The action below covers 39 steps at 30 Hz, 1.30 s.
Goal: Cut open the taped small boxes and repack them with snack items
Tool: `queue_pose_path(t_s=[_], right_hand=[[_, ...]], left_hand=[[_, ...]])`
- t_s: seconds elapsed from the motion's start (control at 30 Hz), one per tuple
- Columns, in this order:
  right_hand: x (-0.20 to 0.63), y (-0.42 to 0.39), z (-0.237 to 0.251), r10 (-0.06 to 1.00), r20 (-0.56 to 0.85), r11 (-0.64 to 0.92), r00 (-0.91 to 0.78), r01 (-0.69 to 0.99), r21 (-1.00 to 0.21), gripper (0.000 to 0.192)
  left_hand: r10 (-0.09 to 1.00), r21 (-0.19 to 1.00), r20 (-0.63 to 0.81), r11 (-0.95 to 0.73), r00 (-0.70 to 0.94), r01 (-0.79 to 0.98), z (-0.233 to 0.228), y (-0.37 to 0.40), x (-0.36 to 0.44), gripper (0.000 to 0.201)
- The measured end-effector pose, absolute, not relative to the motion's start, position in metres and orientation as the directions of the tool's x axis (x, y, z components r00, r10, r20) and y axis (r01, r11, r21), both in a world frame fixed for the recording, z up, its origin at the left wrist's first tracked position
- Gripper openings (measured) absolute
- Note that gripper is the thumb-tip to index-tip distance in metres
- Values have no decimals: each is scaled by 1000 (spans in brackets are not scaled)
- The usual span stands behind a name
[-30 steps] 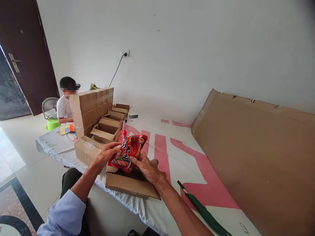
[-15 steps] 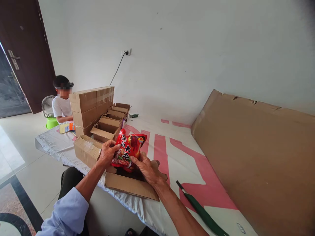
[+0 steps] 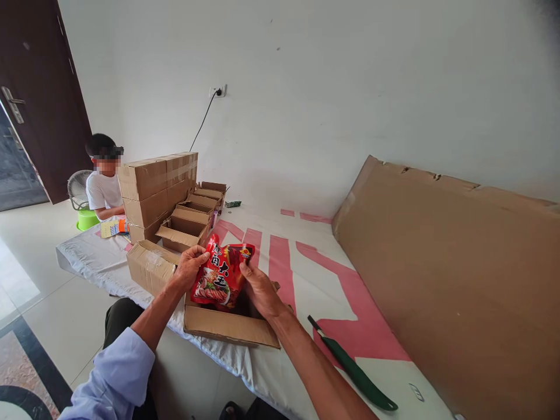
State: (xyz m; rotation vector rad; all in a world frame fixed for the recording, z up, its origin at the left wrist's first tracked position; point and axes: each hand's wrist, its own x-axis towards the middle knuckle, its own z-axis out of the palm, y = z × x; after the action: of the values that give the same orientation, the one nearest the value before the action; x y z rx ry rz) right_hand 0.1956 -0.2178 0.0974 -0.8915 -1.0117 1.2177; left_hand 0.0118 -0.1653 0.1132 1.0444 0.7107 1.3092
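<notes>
A red snack packet (image 3: 220, 276) with black characters and a food picture is upright between my two hands, just above an open cardboard box (image 3: 227, 325). My left hand (image 3: 189, 266) pinches the packet's left edge. My right hand (image 3: 258, 289) grips its right edge, with the thumb on the front. The box stands at the near edge of a white and pink sheet (image 3: 301, 274) that covers a low platform. What lies inside the box is mostly hidden by the packet and my hands.
A closed small box (image 3: 151, 265) sits left of my left hand, with open boxes (image 3: 186, 228) and stacked sealed cartons (image 3: 153, 186) behind. A green-handled knife (image 3: 352, 370) lies to the right. A large cardboard sheet (image 3: 450, 280) leans on the wall. Another person (image 3: 102, 186) sits far left.
The packet and both hands have sunk slightly toward the box. My right thumb has moved up along the packet's right edge. The view has shifted a little to the right.
</notes>
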Motion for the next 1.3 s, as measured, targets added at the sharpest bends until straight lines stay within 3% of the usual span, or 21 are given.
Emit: queue_pose_path(t_s=[0.2,0.7,1.07,1.3], right_hand=[[202,-200,96,937,92,249,336,-462,-851,46],[207,-200,85,928,83,253,362,-451,-856,45],[209,-206,86,972,23,124,233,-429,-895,56],[211,-223,86,997,-24,-54,-79,-396,-917,59]], left_hand=[[972,923,178,-111,153,-369,111,-174,14,53],[986,911,124,-69,109,-406,100,-172,22,53],[992,873,105,-60,66,-485,114,-167,24,58],[995,864,96,-64,39,-500,123,-160,23,62]])
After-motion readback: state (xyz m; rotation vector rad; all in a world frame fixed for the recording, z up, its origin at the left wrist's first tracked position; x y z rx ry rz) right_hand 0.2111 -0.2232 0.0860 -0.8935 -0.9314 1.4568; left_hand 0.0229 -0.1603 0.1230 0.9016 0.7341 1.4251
